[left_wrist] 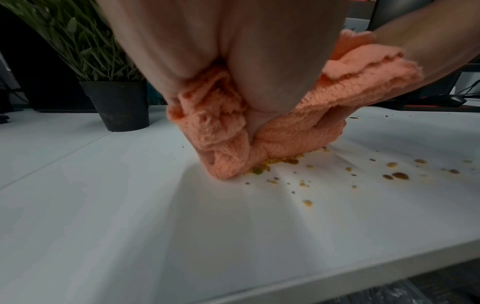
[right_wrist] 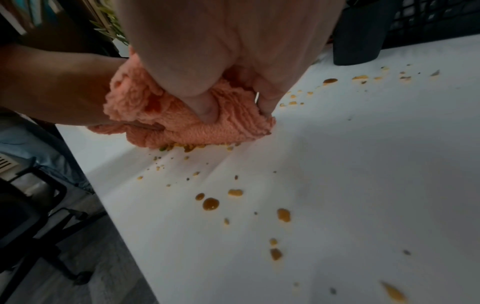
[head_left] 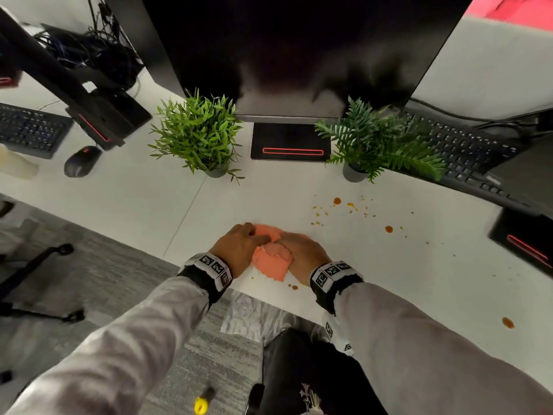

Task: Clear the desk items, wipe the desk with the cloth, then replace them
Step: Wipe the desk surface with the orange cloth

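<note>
A bunched orange cloth (head_left: 269, 260) (left_wrist: 223, 131) (right_wrist: 182, 115) sits on the white desk (head_left: 389, 265) near its front edge. My left hand (head_left: 239, 247) grips the cloth's left side with curled fingers. My right hand (head_left: 302, 253) grips its right side, thumb (right_wrist: 205, 107) pressed into the fabric. Yellow-brown crumbs are gathered under the cloth's near edge (left_wrist: 275, 162) (right_wrist: 187, 147). More crumbs and orange sauce drops (head_left: 350, 205) (right_wrist: 210, 203) dot the desk to the right.
Two potted plants (head_left: 197, 133) (head_left: 377, 142) flank a monitor stand (head_left: 290, 142) behind the cloth. A keyboard (head_left: 466, 157) lies at the right, a second keyboard (head_left: 27, 130) and a mouse (head_left: 82, 160) at the left. An office chair base (head_left: 36, 280) stands on the floor at left.
</note>
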